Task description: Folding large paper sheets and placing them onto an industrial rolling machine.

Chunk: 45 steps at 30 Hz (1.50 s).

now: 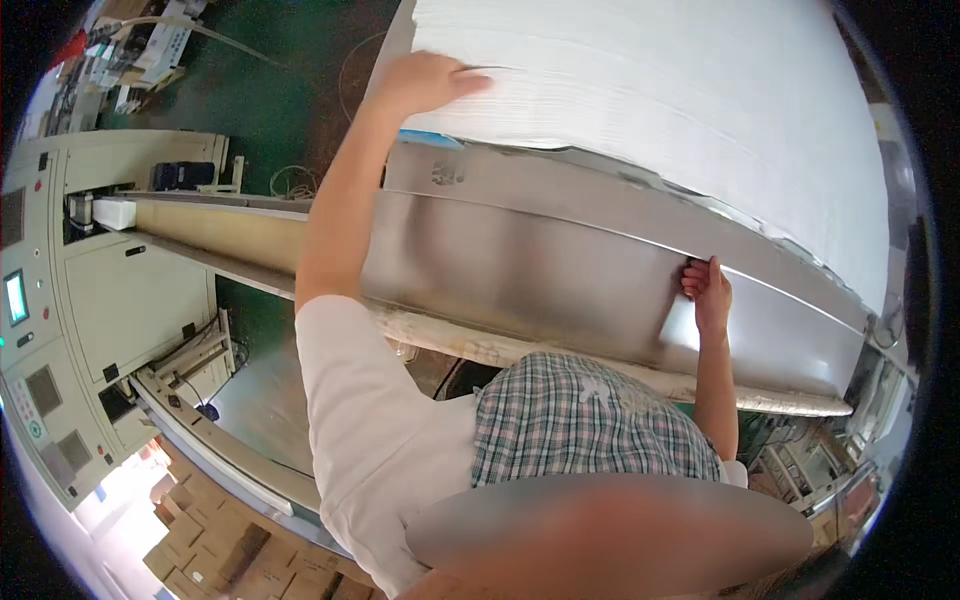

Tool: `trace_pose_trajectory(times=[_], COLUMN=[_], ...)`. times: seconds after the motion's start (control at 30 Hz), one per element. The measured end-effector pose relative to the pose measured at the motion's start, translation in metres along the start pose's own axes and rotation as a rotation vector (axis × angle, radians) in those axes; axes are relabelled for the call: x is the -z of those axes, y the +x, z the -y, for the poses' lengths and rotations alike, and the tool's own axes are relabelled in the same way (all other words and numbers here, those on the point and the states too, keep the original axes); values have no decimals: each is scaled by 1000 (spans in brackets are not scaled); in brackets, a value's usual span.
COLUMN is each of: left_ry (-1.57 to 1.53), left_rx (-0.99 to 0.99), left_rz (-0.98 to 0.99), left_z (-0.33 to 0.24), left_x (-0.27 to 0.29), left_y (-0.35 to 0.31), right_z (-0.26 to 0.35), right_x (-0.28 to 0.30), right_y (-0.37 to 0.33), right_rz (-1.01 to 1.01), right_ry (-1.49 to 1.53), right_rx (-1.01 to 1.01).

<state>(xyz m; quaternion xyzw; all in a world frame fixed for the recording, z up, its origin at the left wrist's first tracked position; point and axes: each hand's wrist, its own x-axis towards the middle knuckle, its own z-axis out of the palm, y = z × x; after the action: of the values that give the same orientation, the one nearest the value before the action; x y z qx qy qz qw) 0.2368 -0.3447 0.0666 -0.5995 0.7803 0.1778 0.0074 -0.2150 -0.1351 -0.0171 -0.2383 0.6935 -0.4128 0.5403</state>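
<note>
A large stack of thin white sheets (pixel 640 90) fills the upper right, its many layers showing along the near side. My left hand (pixel 425 82) lies against the stack's left end, fingers stretched to the right. A dark slit between layers runs from the fingertips, and some fingertips are hard to make out. A blue strip (pixel 430 138) shows under the stack just below that hand. Farther right, my right hand (pixel 708 290) has its fingers curled at the lip of a shiny metal panel (pixel 520 255), with the thumb up against the edge.
A rounded, worn bar (pixel 590 370) runs along the panel's near side, close to my checked apron (pixel 590 420). At left stands a pale machine cabinet (pixel 140 290) with a small lit screen, joined by a long channel (pixel 220 222). Cardboard boxes (pixel 215 520) are piled at lower left.
</note>
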Motion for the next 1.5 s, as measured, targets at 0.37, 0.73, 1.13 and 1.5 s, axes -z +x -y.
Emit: trace_pose_trajectory(times=[0.37,0.73,1.13,1.5], left_ry=[218,191,396,468], left_rx=[-349,-209,-77,566], left_rz=[-269,-248,-143,35], left_z=[-87,-94,-112,-206], left_x=[-62,-69,-62,-57], left_y=[-18,-35,9,4], right_z=[80,126,147,191], right_x=[-113,-173,78,346], right_y=[-16,69,119,149], right_rz=[360,276,164,137], right_ry=[-655,-1158,-1483,-1824], right_rx=[724,959,842,528])
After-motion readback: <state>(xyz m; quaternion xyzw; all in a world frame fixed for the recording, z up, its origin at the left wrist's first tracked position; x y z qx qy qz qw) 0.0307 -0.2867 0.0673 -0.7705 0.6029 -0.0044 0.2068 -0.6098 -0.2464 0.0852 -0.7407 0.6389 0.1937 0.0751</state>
